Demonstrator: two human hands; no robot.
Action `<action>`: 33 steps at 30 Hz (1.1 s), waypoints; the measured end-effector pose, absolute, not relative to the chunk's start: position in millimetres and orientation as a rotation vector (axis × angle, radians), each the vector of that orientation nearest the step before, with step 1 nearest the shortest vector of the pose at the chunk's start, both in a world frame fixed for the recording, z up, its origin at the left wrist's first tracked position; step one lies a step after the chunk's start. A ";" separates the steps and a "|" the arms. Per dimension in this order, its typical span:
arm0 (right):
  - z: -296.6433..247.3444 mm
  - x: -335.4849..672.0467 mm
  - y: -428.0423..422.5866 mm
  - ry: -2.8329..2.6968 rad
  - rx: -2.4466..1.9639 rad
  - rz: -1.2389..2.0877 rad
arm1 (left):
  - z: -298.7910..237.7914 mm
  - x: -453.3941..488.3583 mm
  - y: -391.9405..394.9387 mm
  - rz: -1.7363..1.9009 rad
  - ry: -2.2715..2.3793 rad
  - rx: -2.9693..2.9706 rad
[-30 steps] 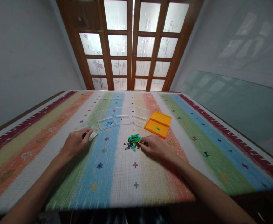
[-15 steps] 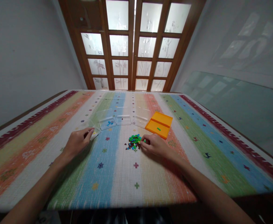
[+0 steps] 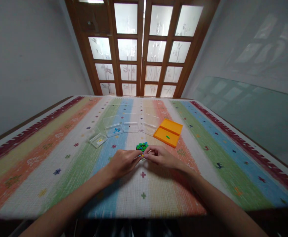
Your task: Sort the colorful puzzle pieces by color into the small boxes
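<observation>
My left hand (image 3: 124, 161) and my right hand (image 3: 160, 156) meet at the near side of a pile of small green, blue and brown plastic pieces (image 3: 141, 146). A tiny yellow piece (image 3: 142, 155) shows between the fingertips of both hands, which are pinched together on it. Its exact shape is too small to make out. Fingers hide the near part of the pile. Farther left stands an open clear plastic box (image 3: 94, 144) with some yellow pieces inside.
Beyond the pile are more open clear boxes: one (image 3: 114, 134) with blue pieces, one (image 3: 131, 130) with a dark piece, and another (image 3: 147, 132). An open orange case (image 3: 165, 140) holds a green piece (image 3: 168, 137). A striped cloth (image 3: 131, 197) covers the table.
My left hand has moved right, from the box with yellow pieces to the pile, and meets my right hand. My right hand has shifted slightly toward me.
</observation>
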State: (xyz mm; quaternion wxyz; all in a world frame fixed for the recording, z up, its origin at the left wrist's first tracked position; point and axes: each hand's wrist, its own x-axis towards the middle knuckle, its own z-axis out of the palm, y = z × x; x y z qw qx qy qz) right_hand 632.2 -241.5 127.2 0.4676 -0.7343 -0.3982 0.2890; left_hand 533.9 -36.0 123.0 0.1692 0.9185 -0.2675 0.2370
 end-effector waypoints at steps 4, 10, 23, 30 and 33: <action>129.0 634.2 -242.9 -1.015 -1.848 0.646 | 118.1 536.0 -36.1 0.627 -0.769 2.621; 130.8 645.5 -247.7 -0.992 -1.934 0.378 | 129.3 536.0 -3.8 0.663 -0.496 2.624; 126.1 645.4 -246.1 -1.068 -2.426 0.148 | 144.1 526.9 110.4 0.646 0.348 2.752; 122.1 641.2 -242.8 -1.103 -2.529 0.036 | 137.1 529.2 116.5 0.567 0.341 2.734; 122.7 641.9 -242.4 -1.132 -2.518 0.069 | 140.3 530.6 114.5 0.594 0.312 2.714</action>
